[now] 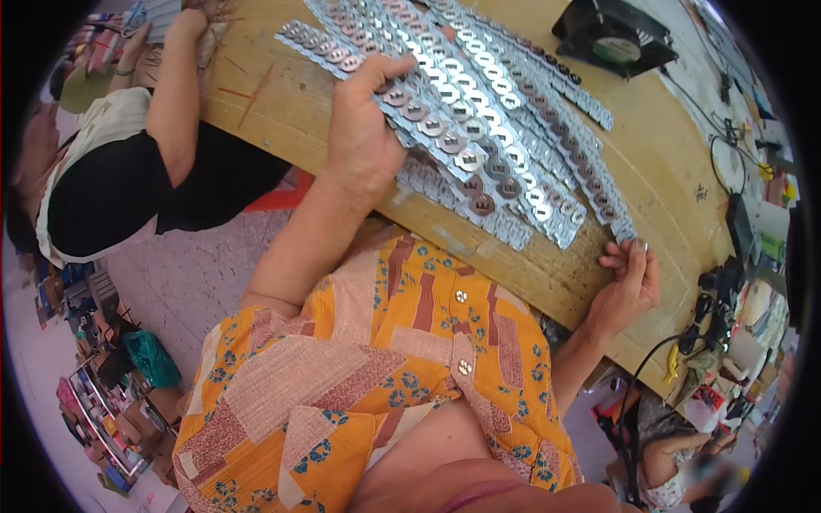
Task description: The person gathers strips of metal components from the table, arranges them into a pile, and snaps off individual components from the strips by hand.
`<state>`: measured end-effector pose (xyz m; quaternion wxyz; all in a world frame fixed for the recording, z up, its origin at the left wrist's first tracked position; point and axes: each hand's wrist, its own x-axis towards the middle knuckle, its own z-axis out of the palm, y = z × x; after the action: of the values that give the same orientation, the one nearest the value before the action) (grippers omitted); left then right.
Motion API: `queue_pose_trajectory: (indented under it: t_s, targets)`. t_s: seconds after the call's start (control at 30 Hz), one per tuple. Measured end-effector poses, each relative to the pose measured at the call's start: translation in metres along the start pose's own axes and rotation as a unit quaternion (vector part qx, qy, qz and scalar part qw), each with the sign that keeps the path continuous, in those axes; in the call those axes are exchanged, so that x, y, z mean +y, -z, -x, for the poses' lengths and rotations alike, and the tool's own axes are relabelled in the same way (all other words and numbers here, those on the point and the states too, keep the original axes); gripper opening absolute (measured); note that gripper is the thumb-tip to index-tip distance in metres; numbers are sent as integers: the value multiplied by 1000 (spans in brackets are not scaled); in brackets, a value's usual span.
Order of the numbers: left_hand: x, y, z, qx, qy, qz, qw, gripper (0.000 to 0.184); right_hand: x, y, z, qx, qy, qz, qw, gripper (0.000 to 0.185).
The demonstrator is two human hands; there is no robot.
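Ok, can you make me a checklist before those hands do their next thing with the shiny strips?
1. Left hand has hold of the shiny strips: ok, its thumb lies over them.
2. Right hand pinching a strip end: cannot tell; its fingertips are right there.
3. Strips lined up neatly: not ok, they overlap and fan out.
4. Far strip ends on the table: cannot tell, some run out of the picture.
5. Fan switched off: cannot tell.
6. Neighbour's hand away from the strips: ok.
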<state>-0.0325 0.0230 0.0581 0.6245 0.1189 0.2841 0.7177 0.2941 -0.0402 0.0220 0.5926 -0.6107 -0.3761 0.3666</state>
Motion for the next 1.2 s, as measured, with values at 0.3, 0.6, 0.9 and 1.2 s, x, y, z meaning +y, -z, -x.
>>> queue_pose_trajectory:
  t_s: [0.3, 0.6, 0.9, 1.2]
  targets:
    - [-7, -15, 10, 25, -65, -121, 990, 33, 1, 3, 3, -4, 12, -20, 1000, 19]
    - [-17, -13, 7, -6, 11, -58, 998, 30, -24, 0, 14, 19, 58, 125, 990, 26]
    - [-18, -27, 10, -61, -8, -40, 997, 35, -69, -55, 45, -270, -141, -161, 939, 26]
    - [-8, -28, 12, -99, 66, 60, 991, 57, -61, -74, 28, -298, -160, -288, 896, 27]
